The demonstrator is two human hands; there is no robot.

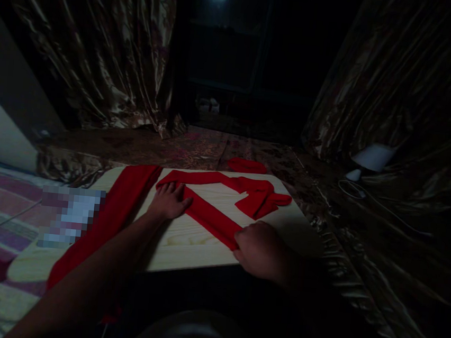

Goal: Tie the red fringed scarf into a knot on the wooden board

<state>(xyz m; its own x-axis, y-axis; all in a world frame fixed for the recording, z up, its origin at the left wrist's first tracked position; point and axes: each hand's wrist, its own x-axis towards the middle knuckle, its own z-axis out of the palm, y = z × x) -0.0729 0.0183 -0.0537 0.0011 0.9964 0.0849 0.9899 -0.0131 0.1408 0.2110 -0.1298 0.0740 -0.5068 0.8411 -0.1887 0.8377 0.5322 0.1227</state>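
A long red fabric strip [213, 218] lies slantwise across a pale wooden table [190, 242]. My left hand [169, 202] presses on its far left end with the fingers spread. At the near right end, my right hand [261, 249] is closed round the strip. From under my left hand the red cloth runs on along the back of the table to a loose, crumpled bunch [258, 196] at the right. A wider red cloth piece [112, 222] lies along the left side of the table, partly behind my left forearm.
Another red cloth piece [247, 166] lies just past the table's back edge. Left of the table is a striped bedspread [2, 206]. A small white lamp [374, 158] with a cord stands at the right, near patterned curtains [401, 79]. The room is dim.
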